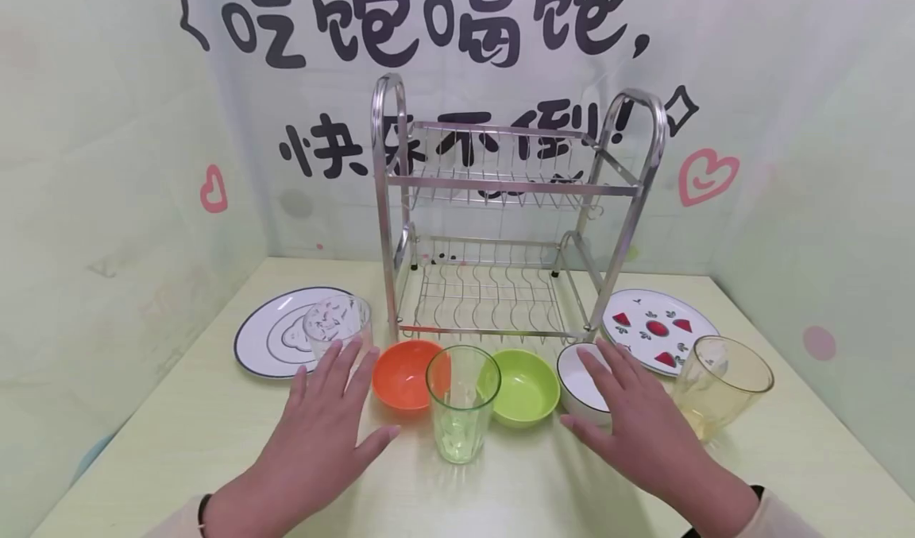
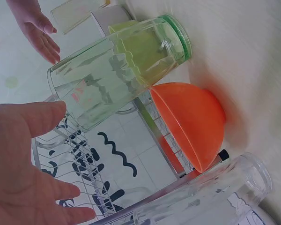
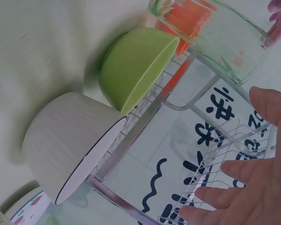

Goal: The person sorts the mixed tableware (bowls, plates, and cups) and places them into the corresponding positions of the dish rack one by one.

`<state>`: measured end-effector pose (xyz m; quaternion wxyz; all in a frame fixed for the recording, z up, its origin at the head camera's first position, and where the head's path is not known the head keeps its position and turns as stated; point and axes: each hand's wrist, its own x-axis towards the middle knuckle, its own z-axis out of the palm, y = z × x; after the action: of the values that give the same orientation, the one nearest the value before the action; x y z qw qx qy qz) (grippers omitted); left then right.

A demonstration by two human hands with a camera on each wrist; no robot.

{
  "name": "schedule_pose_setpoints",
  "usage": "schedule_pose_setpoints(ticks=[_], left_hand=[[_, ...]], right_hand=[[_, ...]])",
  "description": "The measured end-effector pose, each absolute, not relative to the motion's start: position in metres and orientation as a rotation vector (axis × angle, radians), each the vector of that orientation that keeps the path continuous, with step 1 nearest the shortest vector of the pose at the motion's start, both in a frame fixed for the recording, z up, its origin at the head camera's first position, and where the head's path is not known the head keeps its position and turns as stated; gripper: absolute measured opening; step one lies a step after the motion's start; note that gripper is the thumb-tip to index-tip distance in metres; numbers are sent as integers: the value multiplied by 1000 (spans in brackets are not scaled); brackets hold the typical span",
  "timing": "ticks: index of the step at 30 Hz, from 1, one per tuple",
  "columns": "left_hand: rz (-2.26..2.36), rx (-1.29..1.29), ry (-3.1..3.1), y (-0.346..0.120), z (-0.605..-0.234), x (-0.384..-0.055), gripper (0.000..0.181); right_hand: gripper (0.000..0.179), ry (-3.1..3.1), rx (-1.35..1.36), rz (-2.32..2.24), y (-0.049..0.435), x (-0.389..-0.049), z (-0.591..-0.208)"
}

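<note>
Both hands hover over the table with fingers spread, holding nothing. My left hand (image 1: 314, 435) is nearest the clear glass (image 1: 343, 319) and the orange bowl (image 1: 403, 375). A green-tinted glass (image 1: 461, 435) stands upright between the hands, in front of the orange bowl and a green bowl (image 1: 529, 391). My right hand (image 1: 643, 427) partly covers a white bowl (image 1: 581, 379) with a dark rim. To its right stands a yellow-tinted glass (image 1: 722, 395). In the right wrist view the green bowl (image 3: 131, 65) and white bowl (image 3: 70, 140) sit side by side, beyond the fingers.
A two-tier metal dish rack (image 1: 493, 184) stands behind the bowls. A white plate with a line drawing (image 1: 268, 339) lies at the left, and a plate with watermelon prints (image 1: 661, 323) at the right. Cloth walls (image 1: 808, 164) with lettering and hearts enclose the table (image 1: 436, 506).
</note>
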<state>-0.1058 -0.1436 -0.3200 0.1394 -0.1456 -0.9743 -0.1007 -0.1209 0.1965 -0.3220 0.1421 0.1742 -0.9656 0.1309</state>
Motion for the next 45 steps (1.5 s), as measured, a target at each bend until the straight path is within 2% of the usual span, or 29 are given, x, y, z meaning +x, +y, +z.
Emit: schedule_pose_setpoints(ticks=[13, 28, 45], left_hand=[[-481, -630, -2628, -129, -316, -107, 81], [-464, -946, -2414, -113, -317, -119, 77], [-376, -1130, -2457, -99, -314, -128, 57]], right_hand=[[75, -2725, 517, 486, 189, -116, -326], [71, -2645, 548, 505, 185, -112, -337], [68, -2652, 537, 553, 180, -113, -346]])
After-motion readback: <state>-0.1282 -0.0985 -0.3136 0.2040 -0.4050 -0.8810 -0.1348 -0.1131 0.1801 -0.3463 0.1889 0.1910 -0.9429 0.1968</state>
